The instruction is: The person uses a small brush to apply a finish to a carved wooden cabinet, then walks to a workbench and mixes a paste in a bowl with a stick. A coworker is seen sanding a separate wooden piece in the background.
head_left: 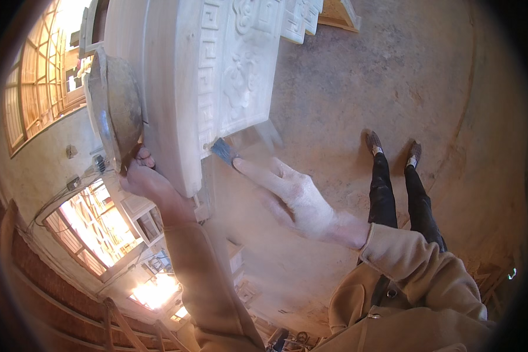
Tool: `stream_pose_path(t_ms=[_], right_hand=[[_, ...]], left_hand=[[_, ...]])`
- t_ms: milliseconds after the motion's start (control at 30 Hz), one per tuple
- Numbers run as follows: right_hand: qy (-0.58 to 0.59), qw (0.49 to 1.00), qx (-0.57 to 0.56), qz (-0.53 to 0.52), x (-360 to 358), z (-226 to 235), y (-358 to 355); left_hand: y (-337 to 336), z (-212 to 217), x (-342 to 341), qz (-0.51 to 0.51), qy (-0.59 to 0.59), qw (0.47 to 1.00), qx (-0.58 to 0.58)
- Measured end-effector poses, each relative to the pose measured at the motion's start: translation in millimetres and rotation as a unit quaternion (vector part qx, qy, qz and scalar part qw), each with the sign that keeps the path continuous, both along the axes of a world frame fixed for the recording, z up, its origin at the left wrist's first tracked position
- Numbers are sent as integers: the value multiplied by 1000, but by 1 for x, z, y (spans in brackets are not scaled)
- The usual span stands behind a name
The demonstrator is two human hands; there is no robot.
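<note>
As the brush (pixel 224 153) slants, bristles (pixel 219 146) upper-left

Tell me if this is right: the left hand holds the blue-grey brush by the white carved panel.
The hand is wrong: the head view shows the right hand holding the blue-grey brush by the white carved panel.

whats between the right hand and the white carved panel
A brush, held in that right hand and pointing toward the white carved panel; the head view shows it.
</note>
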State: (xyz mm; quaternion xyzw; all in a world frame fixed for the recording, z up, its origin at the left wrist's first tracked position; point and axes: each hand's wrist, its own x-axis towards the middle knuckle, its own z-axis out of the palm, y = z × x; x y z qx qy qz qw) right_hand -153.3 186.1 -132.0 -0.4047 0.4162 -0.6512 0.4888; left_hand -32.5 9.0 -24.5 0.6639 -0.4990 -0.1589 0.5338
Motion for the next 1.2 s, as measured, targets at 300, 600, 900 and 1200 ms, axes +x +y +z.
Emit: stream_pose_path(t_ms=[300,600,900,1200], right_hand=[[-54,998,38,-9,18,20,1],[-30,998,51,-17,20,23,-1],[-62,995,43,-72,37,36,-7],[-24,996,86,-11,29,48,-7]], left_hand=[[-6,-3,8,-17,-5,1000,-16],[-9,-4,19,-19,-28,999,4],[-7,-2,10,14,-3,1000,-7],[-10,-2,14,-16,-2,1000,-18]])
